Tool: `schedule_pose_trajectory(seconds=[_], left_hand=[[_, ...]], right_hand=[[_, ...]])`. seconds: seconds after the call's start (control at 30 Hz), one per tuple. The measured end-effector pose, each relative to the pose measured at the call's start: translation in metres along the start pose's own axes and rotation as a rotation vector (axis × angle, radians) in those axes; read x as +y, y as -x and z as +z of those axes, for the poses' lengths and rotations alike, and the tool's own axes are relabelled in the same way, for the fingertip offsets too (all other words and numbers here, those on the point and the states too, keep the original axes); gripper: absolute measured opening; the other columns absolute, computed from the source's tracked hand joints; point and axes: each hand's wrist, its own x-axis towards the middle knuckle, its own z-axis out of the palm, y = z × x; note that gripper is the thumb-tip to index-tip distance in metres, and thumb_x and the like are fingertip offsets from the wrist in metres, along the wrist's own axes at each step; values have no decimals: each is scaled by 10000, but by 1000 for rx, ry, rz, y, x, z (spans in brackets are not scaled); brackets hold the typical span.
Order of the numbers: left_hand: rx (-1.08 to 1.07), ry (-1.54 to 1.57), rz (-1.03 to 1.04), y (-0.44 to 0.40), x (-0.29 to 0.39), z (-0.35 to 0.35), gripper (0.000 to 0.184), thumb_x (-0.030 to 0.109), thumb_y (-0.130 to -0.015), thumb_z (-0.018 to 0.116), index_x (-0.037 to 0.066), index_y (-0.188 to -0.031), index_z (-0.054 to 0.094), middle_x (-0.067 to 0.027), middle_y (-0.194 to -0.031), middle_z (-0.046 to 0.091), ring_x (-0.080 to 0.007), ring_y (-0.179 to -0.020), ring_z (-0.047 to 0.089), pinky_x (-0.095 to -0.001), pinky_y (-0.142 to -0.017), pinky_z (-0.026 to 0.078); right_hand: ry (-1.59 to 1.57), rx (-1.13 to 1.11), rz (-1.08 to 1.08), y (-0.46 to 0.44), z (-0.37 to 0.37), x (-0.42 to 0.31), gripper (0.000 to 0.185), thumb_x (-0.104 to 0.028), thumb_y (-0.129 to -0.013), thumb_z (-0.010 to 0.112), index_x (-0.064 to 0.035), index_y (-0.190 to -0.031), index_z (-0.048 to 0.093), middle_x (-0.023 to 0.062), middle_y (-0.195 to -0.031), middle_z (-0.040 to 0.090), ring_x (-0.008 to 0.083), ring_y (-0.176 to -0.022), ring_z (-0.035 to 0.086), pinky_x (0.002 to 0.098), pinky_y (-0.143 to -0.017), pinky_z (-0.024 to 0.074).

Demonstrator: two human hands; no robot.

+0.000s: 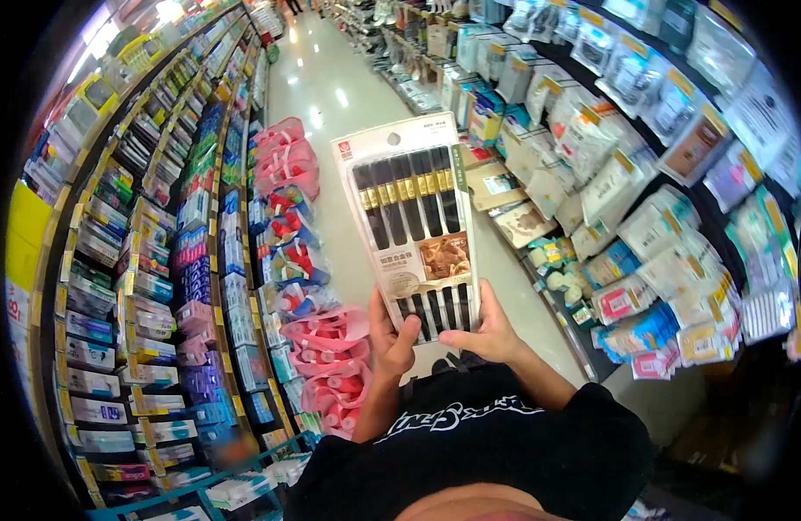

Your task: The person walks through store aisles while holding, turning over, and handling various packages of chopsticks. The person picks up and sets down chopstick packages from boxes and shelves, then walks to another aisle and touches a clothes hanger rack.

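Observation:
A blister pack of chopsticks (428, 213) stands in front of my chest, its printed face toward me. Black sticks with gold bands show through the clear windows, and a small brown picture sits on the label. My left hand (390, 337) grips the pack's lower left corner, thumb on the front. On the lower right edge, my right hand (489, 330) holds it the same way, thumb pressed on the front. The fingers behind the pack are hidden.
Tall shelves of boxed goods (175, 260) line the left side. Pink bags with red-capped bottles (331, 373) stand along their foot. Hanging packaged goods (626, 182) fill the right side. A pale shiny floor (318, 78) runs down the aisle between.

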Motion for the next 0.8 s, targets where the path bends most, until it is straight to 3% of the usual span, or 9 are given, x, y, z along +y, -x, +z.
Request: schedule_pose_trajectory(seconds=[0.13, 0.3, 0.4, 0.53, 0.57, 0.67, 0.7, 0.8], left_hand=[[75, -73, -23, -60, -25, -26, 707, 178, -909, 613, -75, -1447, 229, -170, -1359, 461, -228, -1222, 487, -360, -1042, 367], [258, -174, -138, -161, -64, -37, 569, 231, -934, 588, -49, -1382, 376, -117, -1232, 562, -156, -1072, 549, -292, -942, 421], [239, -132, -191, -229, -98, -51, 503, 176, -959, 574, -52, -1366, 385, -113, -1217, 570, -154, -1094, 546, -287, -957, 418], [282, -109, -214, -321, -135, -41, 461, 253, -992, 544, -40, -1327, 427, -111, -1189, 585, -140, -1073, 553, -273, -940, 426], [288, -222, -205, -340, -145, -40, 536, 391, -1004, 500, -36, -1321, 436, -113, -1179, 591, -140, -1062, 560, -275, -936, 431], [296, -293, -142, -391, -181, -46, 620, 502, -998, 439, -34, -1309, 441, -118, -1185, 589, -150, -1067, 566, -287, -937, 435], [326, -231, -171, -405, -187, -43, 644, 535, -997, 402, -33, -1297, 441, -121, -1193, 585, -163, -1085, 564, -297, -945, 433], [266, -113, -169, -441, -204, -57, 573, 439, -1024, 389, -26, -1359, 390, -132, -1260, 557, -190, -1134, 564, -329, -989, 422]], right_hand=[[28, -69, 9, -84, -17, 16, 684, 19, -786, 734, 4, -1335, 327, 96, -1240, 522, 162, -1165, 521, 334, -983, 444], [110, -114, 46, -201, -61, 39, 661, -97, -811, 761, 47, -1305, 347, 129, -1202, 546, 146, -1090, 540, 311, -928, 469], [89, -127, 90, -273, -91, 37, 626, -126, -824, 750, 48, -1289, 368, 123, -1172, 565, 150, -1062, 559, 309, -914, 476], [151, -119, 99, -368, -138, 21, 546, -124, -836, 729, 56, -1248, 420, 114, -1107, 597, 147, -1010, 582, 302, -888, 484], [119, -112, 83, -387, -149, 23, 502, -115, -845, 714, 50, -1232, 440, 106, -1079, 604, 144, -982, 587, 299, -867, 490], [-24, -138, 158, -444, -181, 28, 497, -87, -855, 697, 34, -1259, 434, 84, -1080, 596, 102, -933, 585, 255, -736, 523], [-21, -141, 161, -457, -187, 23, 479, -63, -859, 683, 33, -1256, 435, 80, -1071, 598, 105, -925, 584, 256, -758, 516], [4, -111, 66, -491, -198, 20, 549, -37, -843, 682, 53, -1300, 392, 93, -1091, 595, 138, -985, 582, 290, -877, 481]])
